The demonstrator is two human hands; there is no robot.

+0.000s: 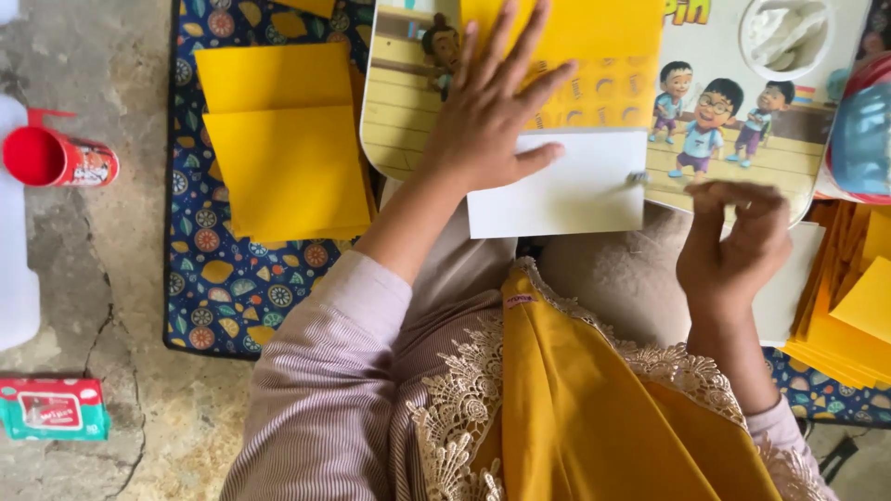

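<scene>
My left hand (487,107) lies flat with fingers spread on a yellow paper (594,46) whose white lower flap (566,190) hangs over the near edge of a small cartoon-printed table (733,158). My right hand (733,246) hovers just right of the flap, fingers curled, pinching something small I cannot make out. Both sleeves are striped pale pink. A yellow scarf hangs below.
A stack of yellow papers (283,148) lies on a patterned blue mat (223,278) to the left; more yellow sheets (849,315) are piled at the right. A red cup (56,158) and a wipes packet (51,408) sit on the cracked concrete floor. A white container (784,32) stands on the table.
</scene>
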